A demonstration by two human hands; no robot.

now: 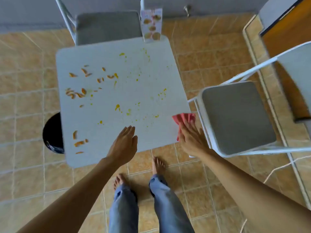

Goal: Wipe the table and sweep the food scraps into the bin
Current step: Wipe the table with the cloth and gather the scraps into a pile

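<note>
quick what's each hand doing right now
Left hand: open, flat, holding nothing.
Right hand: open, palm pressed on the pink cloth.

Left hand (125, 142) flat; right hand (191, 137) seemingly pressing.

Bin (53, 133) half hidden under table (151, 81) edge; cloth (183, 119) partly under right hand (191, 138).
</note>
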